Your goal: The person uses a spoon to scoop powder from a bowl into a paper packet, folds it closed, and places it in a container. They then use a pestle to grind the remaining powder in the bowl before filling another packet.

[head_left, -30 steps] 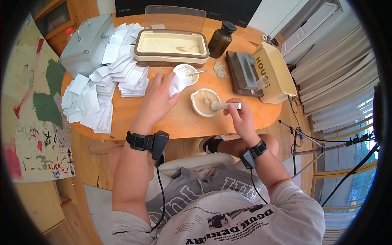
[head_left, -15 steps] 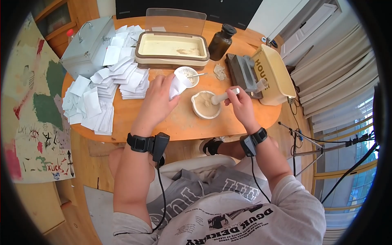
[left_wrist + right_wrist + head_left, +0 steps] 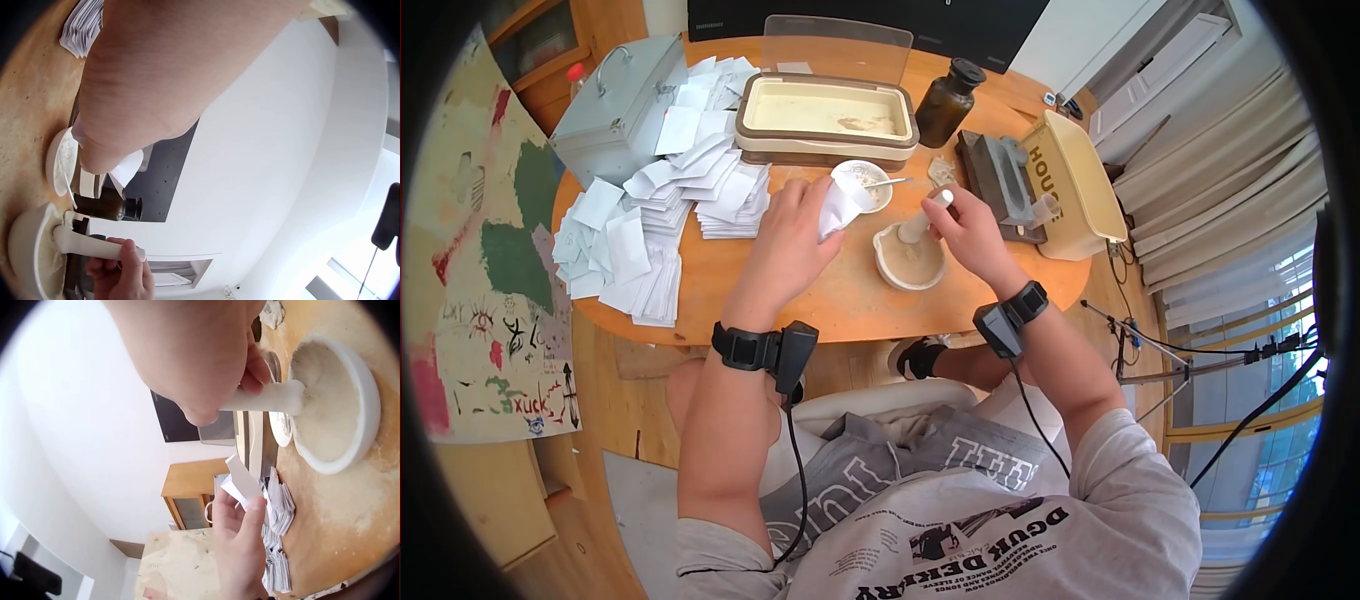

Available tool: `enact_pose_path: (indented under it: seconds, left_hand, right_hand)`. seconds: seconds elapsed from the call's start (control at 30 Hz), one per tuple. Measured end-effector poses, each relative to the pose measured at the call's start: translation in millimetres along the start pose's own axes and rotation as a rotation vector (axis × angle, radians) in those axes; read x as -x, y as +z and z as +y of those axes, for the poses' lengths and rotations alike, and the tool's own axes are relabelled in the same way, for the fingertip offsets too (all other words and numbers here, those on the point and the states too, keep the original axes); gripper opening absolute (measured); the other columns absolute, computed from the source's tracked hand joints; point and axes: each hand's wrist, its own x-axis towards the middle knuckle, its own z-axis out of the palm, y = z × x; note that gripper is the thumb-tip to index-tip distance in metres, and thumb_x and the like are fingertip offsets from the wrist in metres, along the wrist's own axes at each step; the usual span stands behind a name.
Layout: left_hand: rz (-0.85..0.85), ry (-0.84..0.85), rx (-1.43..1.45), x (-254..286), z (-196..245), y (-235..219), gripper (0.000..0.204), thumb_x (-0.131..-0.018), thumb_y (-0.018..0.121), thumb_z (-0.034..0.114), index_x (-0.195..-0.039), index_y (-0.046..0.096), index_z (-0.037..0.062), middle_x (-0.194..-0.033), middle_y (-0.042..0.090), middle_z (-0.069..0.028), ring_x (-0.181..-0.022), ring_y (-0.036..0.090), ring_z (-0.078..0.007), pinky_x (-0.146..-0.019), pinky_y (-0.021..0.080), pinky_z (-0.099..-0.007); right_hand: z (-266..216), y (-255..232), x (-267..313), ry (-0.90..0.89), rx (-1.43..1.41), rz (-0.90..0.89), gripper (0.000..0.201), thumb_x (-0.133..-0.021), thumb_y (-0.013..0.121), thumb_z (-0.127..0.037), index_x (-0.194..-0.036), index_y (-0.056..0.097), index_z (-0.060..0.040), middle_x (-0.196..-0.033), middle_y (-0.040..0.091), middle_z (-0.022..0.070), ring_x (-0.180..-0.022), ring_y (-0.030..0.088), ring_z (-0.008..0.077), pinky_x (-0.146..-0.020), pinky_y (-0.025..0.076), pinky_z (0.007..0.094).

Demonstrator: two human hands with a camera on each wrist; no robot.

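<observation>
Near pale curtains (image 3: pixel 1220 175), a wooden table (image 3: pixel 830 300) bears a white mortar (image 3: pixel 367 400).

Pestle (image 3: pixel 272 398) — top hidden in right wrist view.

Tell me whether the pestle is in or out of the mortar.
In: the pestle slants into the mortar, its wide end against the pale powder inside.

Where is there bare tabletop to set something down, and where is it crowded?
The table is bare between mortar and left hand, and between mortar and near edge. Crowded: the left end, with paper packets and metal box; back right, with bottle and yellow bin.
</observation>
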Motion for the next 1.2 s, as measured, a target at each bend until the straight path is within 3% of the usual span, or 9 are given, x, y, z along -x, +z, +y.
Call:
enact_pose_path:
  seconds: [0.23,0.87,0.93,1.1,1.2]
  left_hand:
    - [0.012,0.014,-0.014,0,-2,1,0.061,-0.084,0.074,0.013,-0.137,0.048,-0.0023,-0.122,0.052,-0.0201,-0.114,0.054,-0.0387,-0.100,0.045,-0.0429]
    - [0.008,0.015,-0.002,-1,-4,-1,0.060,-0.085,0.073,0.013,-0.138,0.048,-0.0020,-0.122,0.052,-0.0200,-0.114,0.054,-0.0388,-0.100,0.045,-0.0430]
    - [0.001,0.004,0.010,1,-2,-3,0.060,-0.085,0.073,0.012,-0.138,0.048,-0.0019,-0.122,0.052,-0.0198,-0.114,0.054,-0.0388,-0.101,0.045,-0.0429]
    - [0.009,0.005,0.002,-1,-1,0,0.060,-0.084,0.074,0.011,-0.137,0.049,-0.0017,-0.122,0.052,-0.0197,-0.115,0.054,-0.0384,-0.101,0.045,-0.0425]
    - [0.004,-0.007,-0.007,2,-4,1,0.060,-0.084,0.074,0.012,-0.137,0.049,-0.0015,-0.123,0.052,-0.0197,-0.115,0.054,-0.0381,-0.101,0.045,-0.0423]
  right_hand:
    - [-8,8,-3,-0.085,0.132,-0.043,0.026,-0.096,0.068,-0.024,-0.094,0.065,0.0012,-0.077,0.062,0.0121,-0.066,0.057,0.0217,-0.063,0.047,0.0346]
    - [-28,8,29,-0.263,0.196,-0.143,0.019,-0.096,0.068,-0.019,-0.100,0.067,-0.0008,-0.086,0.061,0.0115,-0.070,0.062,0.0204,-0.064,0.050,0.0323]
    - [-23,1,32,-0.259,0.173,0.025,0.018,-0.096,0.069,-0.018,-0.099,0.067,-0.0006,-0.086,0.061,0.0112,-0.071,0.061,0.0199,-0.065,0.050,0.0316]
    - [-14,1,41,-0.181,0.155,0.012,0.017,-0.096,0.069,-0.017,-0.099,0.068,-0.0004,-0.086,0.061,0.0109,-0.073,0.061,0.0200,-0.067,0.049,0.0305]
    - [-3,0,43,-0.190,0.048,0.105,0.017,-0.096,0.068,-0.017,-0.100,0.068,-0.0004,-0.087,0.061,0.0105,-0.074,0.061,0.0194,-0.067,0.049,0.0301]
